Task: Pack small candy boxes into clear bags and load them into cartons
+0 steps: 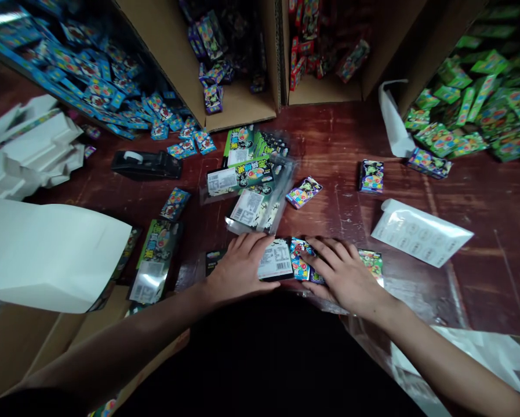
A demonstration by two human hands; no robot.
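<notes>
At the near edge of the table, my left hand point(242, 263) is closed over a dark printed pack with a white barcode label point(276, 259). My right hand point(344, 272) curls over small candy boxes lined up against that pack, its fingers and thumb around them. A blue candy box point(300, 259) shows between the hands, and a green candy box point(371, 263) sticks out past the right hand. Clear plastic film lies beneath the row. Just beyond it are printed plastic packs point(251, 179) in a loose pile and a loose purple candy box point(304, 192).
Open cartons of blue point(107, 87), purple point(211, 98), red point(303, 58) and green candy boxes point(455, 127) stand along the back. A tape dispenser point(149, 165) sits at the left, near folded white card point(29, 150). A sticker sheet point(421, 231) lies at the right.
</notes>
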